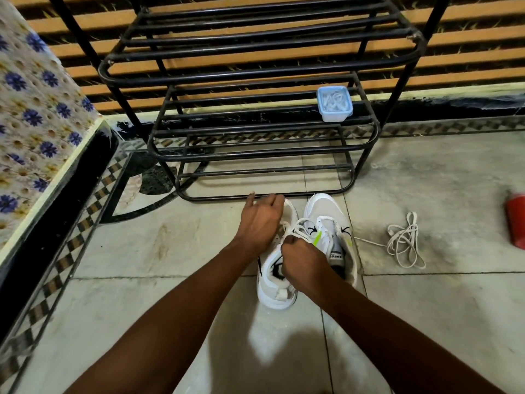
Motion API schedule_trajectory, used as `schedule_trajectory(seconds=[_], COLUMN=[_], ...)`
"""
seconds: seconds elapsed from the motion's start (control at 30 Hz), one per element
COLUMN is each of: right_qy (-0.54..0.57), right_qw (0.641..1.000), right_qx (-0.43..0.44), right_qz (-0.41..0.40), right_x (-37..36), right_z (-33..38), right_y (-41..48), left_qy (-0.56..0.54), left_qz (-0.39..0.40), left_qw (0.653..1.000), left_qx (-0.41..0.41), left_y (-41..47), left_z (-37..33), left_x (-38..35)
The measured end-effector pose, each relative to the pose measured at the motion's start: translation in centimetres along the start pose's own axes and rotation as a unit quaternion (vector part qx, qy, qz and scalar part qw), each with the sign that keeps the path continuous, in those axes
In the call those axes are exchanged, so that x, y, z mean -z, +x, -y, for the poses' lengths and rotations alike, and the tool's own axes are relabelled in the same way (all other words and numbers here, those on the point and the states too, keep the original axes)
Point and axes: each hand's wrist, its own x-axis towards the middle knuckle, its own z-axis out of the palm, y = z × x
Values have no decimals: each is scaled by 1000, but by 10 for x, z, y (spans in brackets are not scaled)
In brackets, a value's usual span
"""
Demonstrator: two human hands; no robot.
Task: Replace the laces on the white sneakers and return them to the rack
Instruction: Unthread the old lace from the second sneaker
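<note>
Black rack (255,71) beyond sneakers (324,207), loose lace (403,238) alongside, right hand (302,261) pinching sneaker lace (299,230)

Rack (255,155), 12 o'clock: black-painted metal tube, semi-gloss. Tub (334,103): translucent plastic. Sneakers (324,211): white mesh cloth, matt. Floor (142,251): smooth tile, dull sheen.

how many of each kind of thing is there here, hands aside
sneakers: 2
loose lace: 1
rack: 1
box: 1
red thing: 1
total: 6
</note>
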Motion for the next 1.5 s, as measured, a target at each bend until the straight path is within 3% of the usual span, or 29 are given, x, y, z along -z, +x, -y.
schedule_trajectory(seconds=[0.07,0.13,0.27,0.3,0.37,0.47,0.57,0.63,0.9,1.03,1.13,1.2,1.23,1.3,1.33,1.37,1.4,1.43,1.5], right_qy=[-6,-11,-9,-14,-20,-17,-16,-24,-22,-30,-28,-24,-22,-12,-7,-7,-7,-7,-4], right_qw=[1000,1000,999,999,999,999,1000,999,1000,999,999,999,999,1000,1000,1000,999,999,999], right_qx=[4,21,22,24,25,20,20,28,4,21,24,24,25,17,15,17,20,22,24], right_qz=[6,15,21,22,23,18,16,14,-5,6,22,22,14,-9,-18,-24,-25,-27,-25], right_x=[0,-3,-4,-4,-4,-5,-4,-5,-7,-9,-9,-8,-7,-6,-5,-4,-3,-3,0], right_z=[0,-1,-2,-2,-1,0,0,0,0,-2,-2,-2,-2,-2,-3,-3,-3,-3,-1], right_y=[0,3,7,7,7,7,6,6,2,6,8,6,4,0,-2,-3,-3,-4,-4], left_qy=[-132,-265,-514,-520,-452,-363,-243,-144,-4,84,-22,-198,-310,-524,-579,-585,-541,-463,-282], left_qz=[-86,-190,-314,-317,-264,-69,108,169,45,-52,-163,-240,-269,-294,-295,-289,-278,-251,-124], left_qw=[986,943,788,782,845,929,961,971,998,989,984,950,909,783,737,732,773,838,951], left_qx=[51,64,125,136,107,8,-75,-89,-51,-110,-62,17,67,160,186,195,182,143,37], left_y=[1,-1,19,29,38,30,9,-2,-6,0,8,11,12,15,16,16,15,14,8], left_z=[11,17,18,26,45,50,38,30,8,12,14,16,18,19,20,23,27,33,42], left_x=[13,27,60,68,74,56,20,2,-6,-3,22,44,51,57,56,53,48,42,31])
